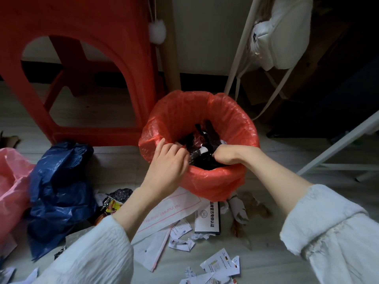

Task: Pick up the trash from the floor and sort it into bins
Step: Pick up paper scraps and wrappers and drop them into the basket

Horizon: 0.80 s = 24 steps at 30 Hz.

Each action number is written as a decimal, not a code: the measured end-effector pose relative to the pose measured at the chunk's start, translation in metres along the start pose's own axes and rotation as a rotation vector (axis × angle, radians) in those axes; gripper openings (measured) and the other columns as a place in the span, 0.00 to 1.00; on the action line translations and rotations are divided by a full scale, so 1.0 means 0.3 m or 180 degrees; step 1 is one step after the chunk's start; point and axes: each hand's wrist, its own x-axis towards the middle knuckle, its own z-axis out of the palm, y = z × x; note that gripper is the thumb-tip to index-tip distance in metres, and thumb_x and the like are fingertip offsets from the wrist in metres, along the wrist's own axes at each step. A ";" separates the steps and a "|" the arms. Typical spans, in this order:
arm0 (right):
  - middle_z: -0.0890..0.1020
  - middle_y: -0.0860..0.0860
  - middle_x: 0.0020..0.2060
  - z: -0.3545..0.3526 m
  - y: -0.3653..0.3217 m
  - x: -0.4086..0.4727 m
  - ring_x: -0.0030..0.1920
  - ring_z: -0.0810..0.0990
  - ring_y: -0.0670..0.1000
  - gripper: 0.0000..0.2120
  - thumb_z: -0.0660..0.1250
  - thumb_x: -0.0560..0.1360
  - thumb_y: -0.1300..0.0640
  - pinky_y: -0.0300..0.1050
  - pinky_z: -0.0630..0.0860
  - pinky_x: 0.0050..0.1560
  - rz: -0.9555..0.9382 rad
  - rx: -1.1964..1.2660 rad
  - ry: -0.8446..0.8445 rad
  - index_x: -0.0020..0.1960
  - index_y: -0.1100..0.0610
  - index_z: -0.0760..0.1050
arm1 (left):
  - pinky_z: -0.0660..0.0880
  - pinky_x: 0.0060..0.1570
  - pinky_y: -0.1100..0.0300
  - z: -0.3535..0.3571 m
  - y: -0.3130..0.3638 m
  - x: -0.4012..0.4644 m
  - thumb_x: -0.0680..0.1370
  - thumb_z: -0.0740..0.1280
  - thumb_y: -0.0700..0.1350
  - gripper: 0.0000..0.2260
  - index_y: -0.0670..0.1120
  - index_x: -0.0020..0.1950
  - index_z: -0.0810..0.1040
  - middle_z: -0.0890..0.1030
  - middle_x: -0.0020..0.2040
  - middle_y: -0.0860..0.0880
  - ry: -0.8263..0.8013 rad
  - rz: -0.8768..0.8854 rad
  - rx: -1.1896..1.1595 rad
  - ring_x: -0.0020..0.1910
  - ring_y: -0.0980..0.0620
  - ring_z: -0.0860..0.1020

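**Both hands in the red-lined bin, trash scattered on the floor**

A red plastic stool (82,64) stood at the far left of the floor (114,167), its arched legs open toward the camera. Beside it, further right, sat a bin (205,181) lined with a red plastic bag; the bag's rim folded outward over the edge. Dark wrappers (202,144) filled the inside.

On the floor at the near left lay a crumpled blue plastic bag (59,187), touching a pink plastic bag (12,181) at the left edge. A white bag (281,35) hung from a thin white frame at the far right.

Both arms wore white sleeves. The left hand (166,167) reached over the bin's near-left rim, its fingers curled down into the dark wrappers; whether it actually pinched one could not be told. The right hand (227,156) was closed into a fist over the near-right rim, knuckles pressed into the same dark wrappers, though what it clutched was hidden.

Just in front of the bin lay a large white sheet with red print (174,210), partly under the left forearm. Beside it rested a white card with black characters (207,219). A colourful snack wrapper (110,208) sat between the blue bag and the left sleeve. Torn paper scraps (219,267) littered the near edge of the floor.
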 end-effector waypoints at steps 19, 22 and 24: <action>0.78 0.53 0.59 0.816 0.324 -0.344 0.60 0.77 0.53 0.16 0.63 0.75 0.63 0.40 0.69 0.59 0.0422 0.2160 0.1311 0.63 0.58 0.74 | 0.69 0.62 0.51 0.233 0.205 -0.577 0.76 0.65 0.39 0.25 0.51 0.71 0.66 0.66 0.72 0.46 -0.2304 0.0260 -0.0430 0.68 0.43 0.66; 0.73 0.56 0.61 1.042 0.354 -0.356 0.62 0.73 0.56 0.22 0.68 0.73 0.56 0.44 0.68 0.60 0.1198 0.2016 0.0889 0.66 0.57 0.69 | 0.75 0.54 0.50 0.325 0.209 -0.622 0.65 0.74 0.40 0.39 0.51 0.73 0.62 0.64 0.73 0.42 -0.2540 0.0944 0.0129 0.66 0.40 0.70; 0.68 0.56 0.62 1.130 0.358 -0.359 0.64 0.68 0.58 0.32 0.72 0.69 0.51 0.45 0.63 0.62 0.1452 0.1819 0.0644 0.68 0.55 0.65 | 0.68 0.63 0.50 0.366 0.260 -0.617 0.68 0.73 0.40 0.44 0.52 0.76 0.49 0.52 0.77 0.42 -0.2544 0.1520 0.0433 0.72 0.40 0.60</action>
